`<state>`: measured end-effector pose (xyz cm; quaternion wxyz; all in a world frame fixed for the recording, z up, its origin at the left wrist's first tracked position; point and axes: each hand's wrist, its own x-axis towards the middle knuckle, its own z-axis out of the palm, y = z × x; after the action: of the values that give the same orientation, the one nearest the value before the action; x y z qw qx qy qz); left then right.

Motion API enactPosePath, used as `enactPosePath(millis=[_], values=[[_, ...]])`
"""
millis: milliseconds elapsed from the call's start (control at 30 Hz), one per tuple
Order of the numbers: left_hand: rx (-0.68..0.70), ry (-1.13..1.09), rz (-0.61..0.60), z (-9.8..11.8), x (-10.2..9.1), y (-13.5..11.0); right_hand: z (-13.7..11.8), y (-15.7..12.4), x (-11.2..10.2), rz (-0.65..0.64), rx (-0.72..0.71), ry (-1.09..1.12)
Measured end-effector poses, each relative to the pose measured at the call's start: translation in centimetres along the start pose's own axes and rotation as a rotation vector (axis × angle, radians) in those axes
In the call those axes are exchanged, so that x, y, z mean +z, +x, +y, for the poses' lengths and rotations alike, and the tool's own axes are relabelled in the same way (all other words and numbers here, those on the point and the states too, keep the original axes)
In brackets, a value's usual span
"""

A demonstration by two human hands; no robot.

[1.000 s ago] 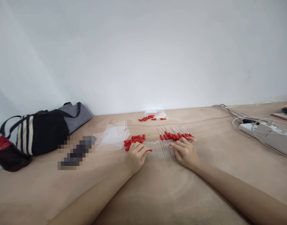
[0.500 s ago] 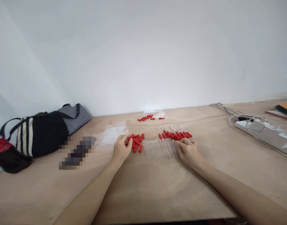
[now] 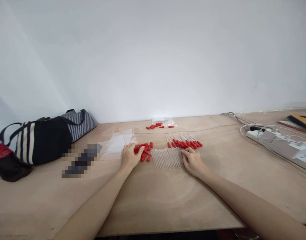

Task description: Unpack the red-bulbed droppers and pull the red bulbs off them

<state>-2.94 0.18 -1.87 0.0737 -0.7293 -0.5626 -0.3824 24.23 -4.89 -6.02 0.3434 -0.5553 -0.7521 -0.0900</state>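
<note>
My left hand (image 3: 130, 156) is at the pile of red rubber dropper bulbs (image 3: 149, 157), thumb and fingers curled round a bulb on its left side. Slim clear glass dropper tubes (image 3: 166, 158) lie side by side in a row in the middle of the table. At the right end of that row, my right hand (image 3: 192, 162) has its fingertips pinched on a tube, mostly hidden by the hand. Just beyond the row lie several droppers with red bulbs fitted (image 3: 185, 144), their thin tips pointing away from me.
Clear plastic bags (image 3: 119, 143) lie left of the bulbs. Farther back are loose red bulbs (image 3: 154, 126) and another bag (image 3: 162, 121). A black bag (image 3: 50, 141), a dark bottle (image 3: 9, 166) and a blurred-out object (image 3: 81, 161) stand left; a power strip (image 3: 280, 141) with cables lies right.
My right hand has moved a little left along the tube row, its fingers now over the tubes at the right end. My left hand stays at the bulb pile, thumb slightly shifted.
</note>
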Motion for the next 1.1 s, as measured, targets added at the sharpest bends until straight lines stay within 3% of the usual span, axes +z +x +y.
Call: enactPosePath(millis=[200, 333, 467, 567, 667, 967, 1100], values=[[0.169, 0.053, 0.094, 1.6, -0.6, -0.7, 1.0, 0.3, -0.2, 0.042, -0.008, 0.039], [0.414, -0.015, -0.084, 3.7, -0.5, -2.0, 2.6, 1.4, -1.4, 0.136, 0.021, -0.11], [0.556, -0.032, -0.265, 5.5, 0.2, -2.9, 3.5, 2.7, -2.5, 0.07, -0.056, -0.29], [0.542, -0.058, -0.281, 6.2, 0.8, -3.0, 3.6, 3.4, -2.5, -0.008, -0.127, -0.34], [0.533, -0.093, -0.249, 6.5, 1.3, -2.8, 3.6, 3.6, -2.2, -0.006, -0.126, -0.334], [0.473, -0.243, -0.068, 6.6, 1.6, -2.7, 2.6, 3.1, -2.1, 0.305, 0.024, -0.186], [0.304, -0.373, -0.141, 7.3, 1.5, -2.3, 0.4, 2.3, -2.6, 0.386, -0.036, -0.094]])
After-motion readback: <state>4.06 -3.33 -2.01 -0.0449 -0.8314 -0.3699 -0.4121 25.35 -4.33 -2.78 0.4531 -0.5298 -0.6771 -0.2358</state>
